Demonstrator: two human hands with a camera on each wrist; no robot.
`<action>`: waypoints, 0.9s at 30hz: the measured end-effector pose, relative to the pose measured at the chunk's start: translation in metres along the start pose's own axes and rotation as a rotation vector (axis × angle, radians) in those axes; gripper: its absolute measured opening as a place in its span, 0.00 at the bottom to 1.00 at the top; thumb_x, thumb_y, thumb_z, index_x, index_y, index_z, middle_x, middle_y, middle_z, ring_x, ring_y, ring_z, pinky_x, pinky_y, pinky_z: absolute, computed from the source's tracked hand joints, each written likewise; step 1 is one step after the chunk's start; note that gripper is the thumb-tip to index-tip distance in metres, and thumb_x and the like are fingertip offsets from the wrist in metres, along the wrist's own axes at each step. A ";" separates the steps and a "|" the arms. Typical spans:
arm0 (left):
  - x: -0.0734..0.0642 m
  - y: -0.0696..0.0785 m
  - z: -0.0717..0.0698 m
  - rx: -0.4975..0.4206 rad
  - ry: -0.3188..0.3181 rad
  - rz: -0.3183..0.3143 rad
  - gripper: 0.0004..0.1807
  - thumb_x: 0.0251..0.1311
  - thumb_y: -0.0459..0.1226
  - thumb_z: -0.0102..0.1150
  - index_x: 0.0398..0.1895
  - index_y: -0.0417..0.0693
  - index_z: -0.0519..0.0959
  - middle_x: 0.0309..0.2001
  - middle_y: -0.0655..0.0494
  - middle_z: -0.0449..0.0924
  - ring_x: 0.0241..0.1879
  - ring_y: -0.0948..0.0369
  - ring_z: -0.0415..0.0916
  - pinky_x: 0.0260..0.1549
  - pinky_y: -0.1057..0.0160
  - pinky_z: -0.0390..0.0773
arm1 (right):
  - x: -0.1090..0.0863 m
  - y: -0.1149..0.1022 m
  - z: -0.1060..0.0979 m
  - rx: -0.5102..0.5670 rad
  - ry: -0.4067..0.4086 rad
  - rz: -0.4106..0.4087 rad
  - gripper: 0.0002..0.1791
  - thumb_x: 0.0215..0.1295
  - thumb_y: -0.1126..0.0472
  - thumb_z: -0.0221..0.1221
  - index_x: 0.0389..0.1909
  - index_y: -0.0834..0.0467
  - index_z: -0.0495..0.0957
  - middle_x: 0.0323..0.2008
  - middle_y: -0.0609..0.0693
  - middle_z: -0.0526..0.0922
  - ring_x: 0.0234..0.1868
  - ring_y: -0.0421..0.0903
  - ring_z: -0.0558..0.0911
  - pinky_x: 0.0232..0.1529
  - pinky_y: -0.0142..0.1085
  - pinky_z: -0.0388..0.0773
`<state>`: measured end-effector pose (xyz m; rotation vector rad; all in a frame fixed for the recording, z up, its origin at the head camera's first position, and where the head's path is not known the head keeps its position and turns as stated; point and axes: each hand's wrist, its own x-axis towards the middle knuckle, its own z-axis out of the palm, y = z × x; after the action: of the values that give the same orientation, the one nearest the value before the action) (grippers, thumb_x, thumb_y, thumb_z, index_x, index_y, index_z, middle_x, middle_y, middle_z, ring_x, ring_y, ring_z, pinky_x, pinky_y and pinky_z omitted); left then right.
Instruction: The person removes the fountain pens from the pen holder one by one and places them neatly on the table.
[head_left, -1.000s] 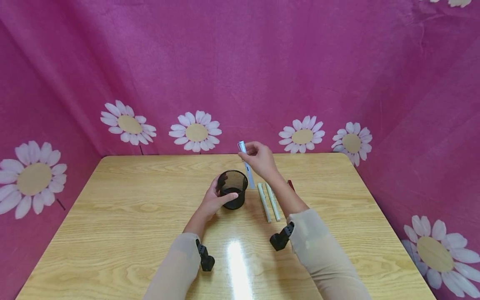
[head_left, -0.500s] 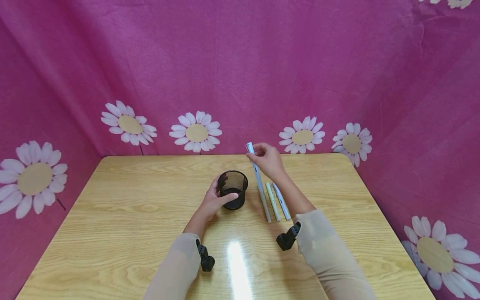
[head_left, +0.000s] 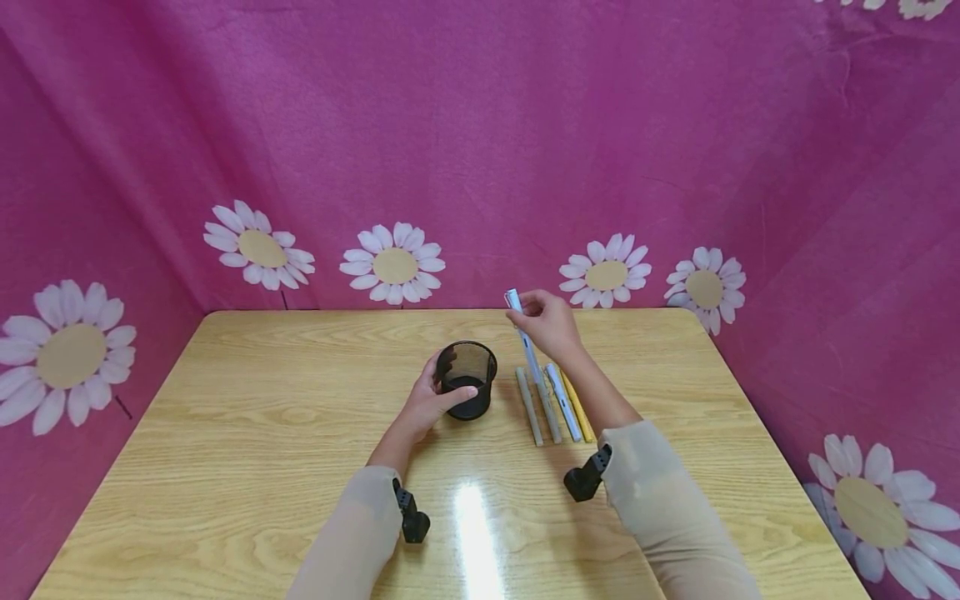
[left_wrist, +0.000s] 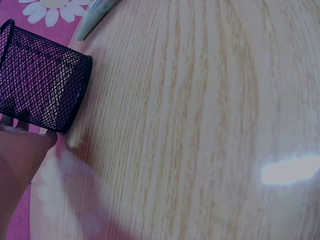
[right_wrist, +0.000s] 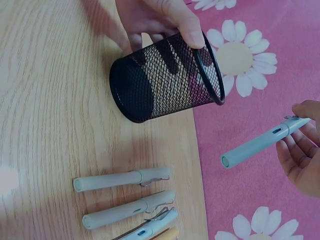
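Observation:
My left hand (head_left: 427,406) grips a black mesh pen cup (head_left: 468,367), its thumb across the near side. The cup stands upright on the table in the head view; the left wrist view shows the mesh wall (left_wrist: 42,75) close up. To the right, my right hand (head_left: 553,327) pinches a pale blue pen (right_wrist: 255,147) by its clip end between thumb and fingers. That pen slants downward, raised over the row of pens. On the table lie two grey-green pens (right_wrist: 125,211), a light blue pen (head_left: 564,404) and a yellow pen (head_left: 577,407), side by side.
A wood-grain table (head_left: 262,467) carries everything, with a bright light reflection at its near middle. A pink curtain (head_left: 480,150) with daisies hangs behind and at both sides. My right forearm covers part of the table beside the pens.
My right hand has moved right with the pale blue pen, from beside the cup to over the row of pens. The yellow pen has come into view; a red one is now hidden. My left hand stays put.

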<state>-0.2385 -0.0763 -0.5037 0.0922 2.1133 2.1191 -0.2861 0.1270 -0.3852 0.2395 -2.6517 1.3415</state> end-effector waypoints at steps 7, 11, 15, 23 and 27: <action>-0.001 0.001 0.000 0.002 -0.001 -0.037 0.47 0.51 0.37 0.68 0.72 0.57 0.52 0.71 0.51 0.55 0.72 0.51 0.50 0.70 0.50 0.50 | -0.002 0.008 -0.005 -0.001 -0.017 0.044 0.17 0.59 0.58 0.62 0.45 0.64 0.78 0.34 0.58 0.81 0.35 0.48 0.78 0.32 0.30 0.73; -0.003 0.006 0.000 -0.007 -0.018 -0.044 0.48 0.51 0.36 0.67 0.73 0.55 0.50 0.72 0.49 0.54 0.72 0.49 0.48 0.70 0.49 0.49 | -0.002 0.012 -0.008 0.002 -0.019 0.063 0.18 0.59 0.58 0.62 0.46 0.65 0.78 0.34 0.58 0.80 0.35 0.47 0.77 0.32 0.29 0.72; -0.012 0.021 0.001 -0.012 -0.034 -0.048 0.48 0.51 0.35 0.66 0.73 0.52 0.50 0.72 0.47 0.53 0.72 0.47 0.47 0.70 0.48 0.50 | -0.003 0.016 -0.010 -0.018 -0.015 0.066 0.18 0.59 0.57 0.62 0.46 0.65 0.78 0.33 0.58 0.80 0.35 0.47 0.77 0.32 0.29 0.71; -0.016 0.027 0.001 -0.007 -0.033 -0.066 0.48 0.51 0.35 0.66 0.73 0.51 0.50 0.72 0.47 0.53 0.72 0.49 0.47 0.70 0.49 0.49 | -0.004 0.027 -0.015 -0.047 -0.025 0.099 0.19 0.59 0.56 0.61 0.48 0.64 0.77 0.34 0.58 0.80 0.33 0.47 0.77 0.30 0.30 0.71; -0.016 0.027 0.001 -0.008 -0.036 -0.066 0.48 0.52 0.35 0.66 0.73 0.52 0.49 0.72 0.48 0.52 0.72 0.49 0.47 0.70 0.49 0.48 | -0.004 0.034 -0.018 -0.061 -0.021 0.089 0.19 0.59 0.56 0.61 0.47 0.64 0.77 0.32 0.57 0.80 0.31 0.45 0.76 0.29 0.29 0.71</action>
<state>-0.2243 -0.0778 -0.4755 0.0592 2.0584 2.0727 -0.2886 0.1619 -0.4018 0.1307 -2.7463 1.2870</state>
